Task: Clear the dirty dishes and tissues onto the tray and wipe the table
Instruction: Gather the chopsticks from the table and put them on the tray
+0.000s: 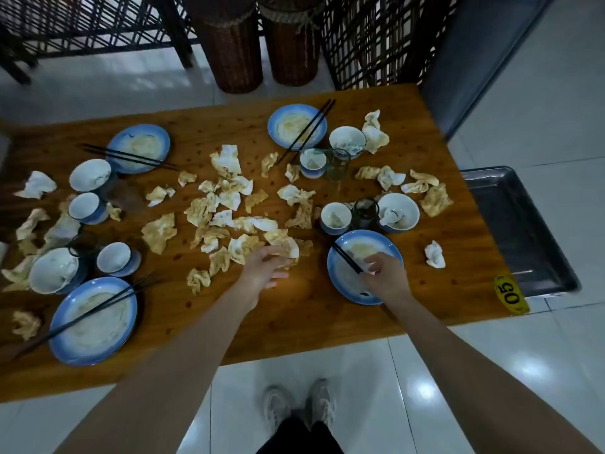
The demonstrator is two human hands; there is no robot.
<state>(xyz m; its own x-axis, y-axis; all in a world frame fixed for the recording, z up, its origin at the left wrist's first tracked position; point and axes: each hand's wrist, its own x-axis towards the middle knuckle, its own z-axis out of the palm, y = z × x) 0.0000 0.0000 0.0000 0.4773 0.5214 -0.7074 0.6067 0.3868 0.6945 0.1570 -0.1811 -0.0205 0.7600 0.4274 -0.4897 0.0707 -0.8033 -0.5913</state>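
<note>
A wooden table is littered with several crumpled, stained tissues, blue-rimmed plates, white bowls, small cups, glasses and black chopsticks. My left hand reaches into the tissue pile near the table's middle, and its fingers curl round a stained tissue. Over the near right plate, my right hand pinches a small white tissue, beside the chopsticks lying on that plate. A dark metal tray sits off the table's right end.
Another plate with chopsticks lies near left, a bowl and cups behind it. Two glasses stand among bowls at right. Wicker stools and lattice screens stand beyond the far edge. A yellow "05" tag marks the corner.
</note>
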